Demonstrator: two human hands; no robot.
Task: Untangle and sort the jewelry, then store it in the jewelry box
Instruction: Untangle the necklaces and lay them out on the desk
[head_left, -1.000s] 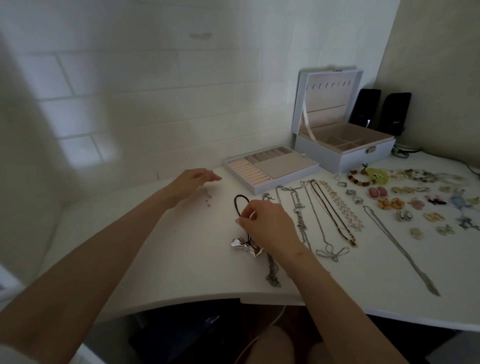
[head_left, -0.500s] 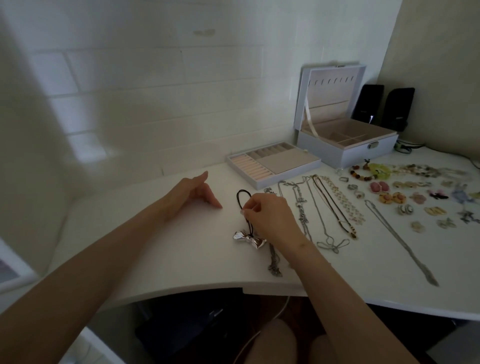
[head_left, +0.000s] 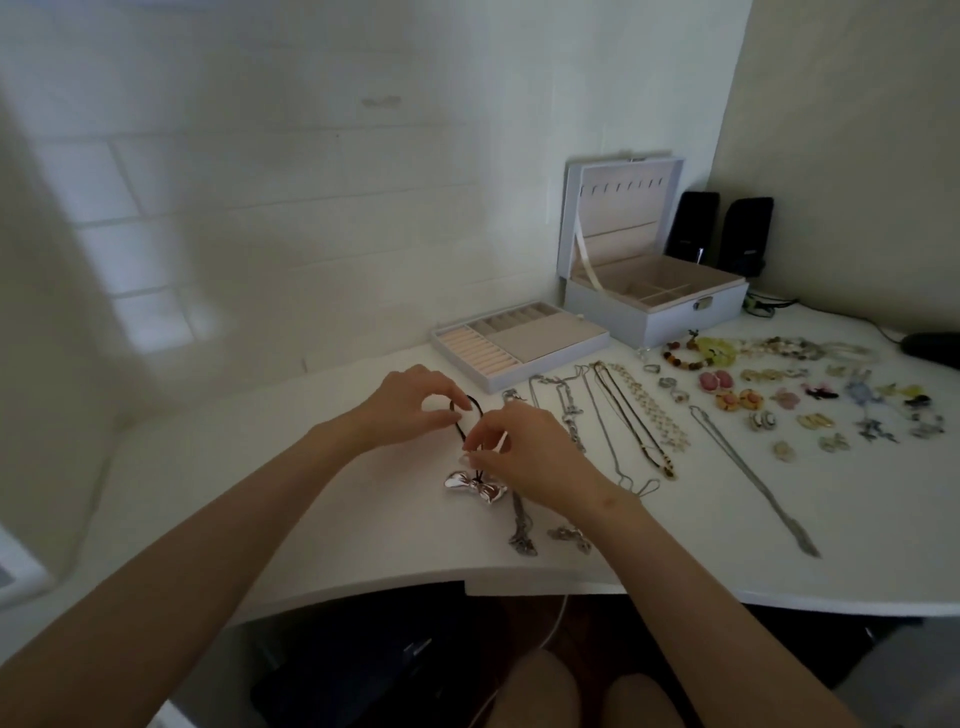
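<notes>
Two-handed hold on the black cord necklace (head_left: 478, 408) over the bench (head_left: 311, 493): loop pinched by fingers of the left hand (head_left: 402, 402), lower cord by the right hand (head_left: 524, 452), just above the silver bow pendant (head_left: 475, 487) lying flat. Open jewelry box (head_left: 654, 312) well back, right.

white brick wall (head_left: 311, 208) | beige side wall (head_left: 857, 130) | white desk (head_left: 208, 467) | dim light

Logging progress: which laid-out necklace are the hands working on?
The leftmost one: the black cord necklace with the silver bow pendant. The left hand and right hand both pinch its cord; the chain necklaces lie ungripped.
</notes>
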